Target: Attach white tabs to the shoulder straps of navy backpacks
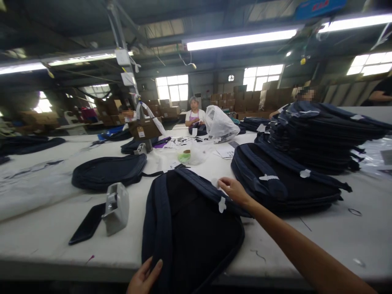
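A dark navy backpack (202, 228) lies in front of me, its padded back and shoulder straps facing up. At its lower left edge, my left hand (145, 278) has thumb and fingers closed on the strap side. Over the right shoulder strap (199, 183), my right hand (234, 190) is in a pinch, with a small white strip (215, 182) at its fingertips. Another white strip (222, 204) is wrapped around that same strap, just below the hand. My right forearm crosses above the table, close to the neighbouring backpacks.
To the right lie stacked backpacks (263, 175) and a taller pile (321, 139). On the left are another backpack (110, 169), a grey tape dispenser (118, 210) and a black phone-like slab (87, 224). A metal post (148, 145), green tape roll (184, 155) and plastic bag (220, 124) stand farther back. Co-workers sit beyond.
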`<state>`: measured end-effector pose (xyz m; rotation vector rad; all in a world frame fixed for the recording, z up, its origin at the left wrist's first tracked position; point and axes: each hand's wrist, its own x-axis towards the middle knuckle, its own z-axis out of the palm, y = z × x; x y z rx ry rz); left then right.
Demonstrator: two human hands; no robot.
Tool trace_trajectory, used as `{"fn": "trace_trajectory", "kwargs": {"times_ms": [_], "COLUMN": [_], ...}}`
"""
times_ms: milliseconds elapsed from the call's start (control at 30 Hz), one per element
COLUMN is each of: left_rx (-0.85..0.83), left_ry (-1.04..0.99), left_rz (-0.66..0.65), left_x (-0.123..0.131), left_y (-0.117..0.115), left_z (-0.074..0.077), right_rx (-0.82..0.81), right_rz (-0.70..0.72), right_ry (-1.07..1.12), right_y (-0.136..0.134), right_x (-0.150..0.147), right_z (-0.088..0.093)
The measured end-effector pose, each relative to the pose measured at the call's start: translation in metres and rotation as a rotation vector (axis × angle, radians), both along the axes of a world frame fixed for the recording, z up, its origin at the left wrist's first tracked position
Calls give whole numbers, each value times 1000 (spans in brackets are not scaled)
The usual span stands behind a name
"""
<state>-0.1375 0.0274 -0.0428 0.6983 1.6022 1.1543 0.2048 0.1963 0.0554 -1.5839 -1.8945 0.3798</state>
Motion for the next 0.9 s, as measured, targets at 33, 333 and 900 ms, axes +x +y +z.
{"fn": "trace_trajectory", "kwargs": {"times_ms": [33,333,900], "left_rx": [-6,89,223], "left_ry": [-45,-427,-265], "left_rz": [9,-135,-2], "left_x": [1,15,16], "left_y": [0,-13,-12], "left_z": [3,51,58], "right_rx": [-28,-682,-723], "right_rz": [95,628,562], "right_ry": [117,389,694], "right_y": [-12,-104,-98], "right_x": [-15,-109,-198], "right_z": [3,-17,-47]}}
